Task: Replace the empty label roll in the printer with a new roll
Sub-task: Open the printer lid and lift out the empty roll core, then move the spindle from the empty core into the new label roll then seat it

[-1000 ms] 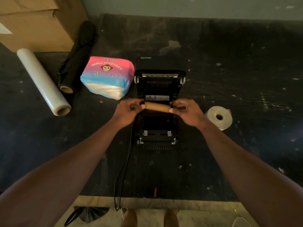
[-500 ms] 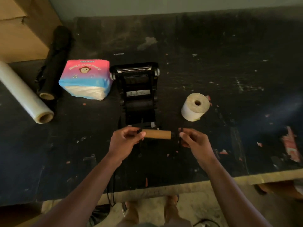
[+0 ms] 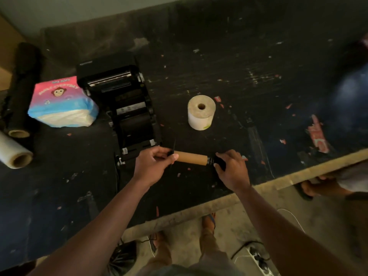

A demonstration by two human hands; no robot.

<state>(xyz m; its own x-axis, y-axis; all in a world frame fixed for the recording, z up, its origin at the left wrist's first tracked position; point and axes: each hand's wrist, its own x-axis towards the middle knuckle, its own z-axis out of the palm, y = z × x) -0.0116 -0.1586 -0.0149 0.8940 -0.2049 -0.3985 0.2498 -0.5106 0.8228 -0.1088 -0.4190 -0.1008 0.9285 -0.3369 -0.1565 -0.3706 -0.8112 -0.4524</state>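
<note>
An empty brown cardboard core [image 3: 192, 158] sits on a black spindle, held level above the table in front of the printer. My left hand [image 3: 154, 160] grips the spindle's left end. My right hand [image 3: 231, 166] grips its black right end, a short stretch of bare spindle showing between the core and the fingers. The black printer [image 3: 127, 108] stands open at the left of centre with its roll bay bare. A new white label roll [image 3: 201, 112] stands on end to the printer's right.
A pink and blue tissue pack [image 3: 61, 102] lies left of the printer. A black film roll [image 3: 22, 88] and a clear wrap roll [image 3: 14, 154] lie at the far left. The table's front edge [image 3: 278, 180] runs diagonally; someone's sandalled foot [image 3: 316, 186] stands beyond it at the right.
The core on its spindle has come out of the printer bay and moved toward me, in front of the printer. My right hand has pulled slightly away from the core's end. The view swung right.
</note>
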